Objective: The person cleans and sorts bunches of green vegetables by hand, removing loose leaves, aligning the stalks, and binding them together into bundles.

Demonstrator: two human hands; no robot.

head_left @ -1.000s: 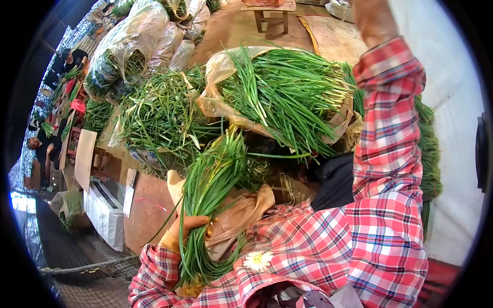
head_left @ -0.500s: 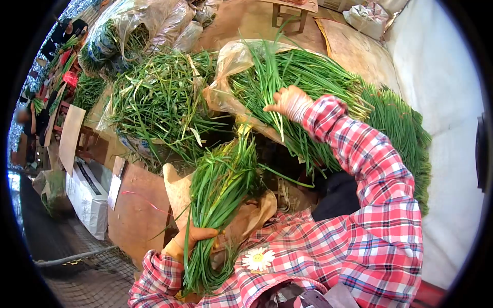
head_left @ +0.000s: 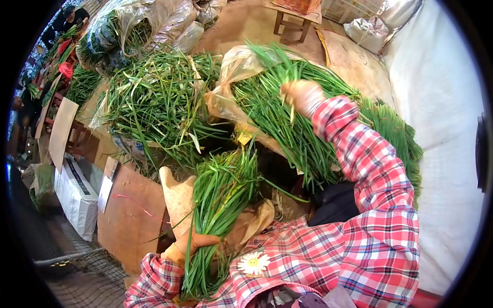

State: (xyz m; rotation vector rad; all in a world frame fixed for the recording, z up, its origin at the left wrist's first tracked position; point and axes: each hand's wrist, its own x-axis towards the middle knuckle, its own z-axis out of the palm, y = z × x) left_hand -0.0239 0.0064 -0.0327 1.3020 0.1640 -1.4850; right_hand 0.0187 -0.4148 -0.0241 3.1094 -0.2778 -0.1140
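A thick bunch of green chives [head_left: 226,190] lies across my lap, and my left hand [head_left: 192,245] is wrapped round its lower part with the thumb over the leaves. Farther forward, my right hand [head_left: 304,96] grips a small tuft of chives [head_left: 280,64] by its pale stem ends, the leaves fanning upward and blurred by motion. Under that hand spreads a large pile of chives [head_left: 303,138], partly on a clear plastic sheet [head_left: 220,97]. Some of the fingers of both hands are hidden.
To the left sits a heap of tangled leaves [head_left: 154,102]. Brown boards [head_left: 131,215] and a white box [head_left: 77,197] stand at the near left. A wooden stool [head_left: 292,23] and white sack [head_left: 367,33] are at the back. Another person [head_left: 74,18] is at the far left.
My right hand has moved slightly to the right, and the tuft in it now has its stem ends gathered at the fingers. My left hand keeps its hold on the bunch.
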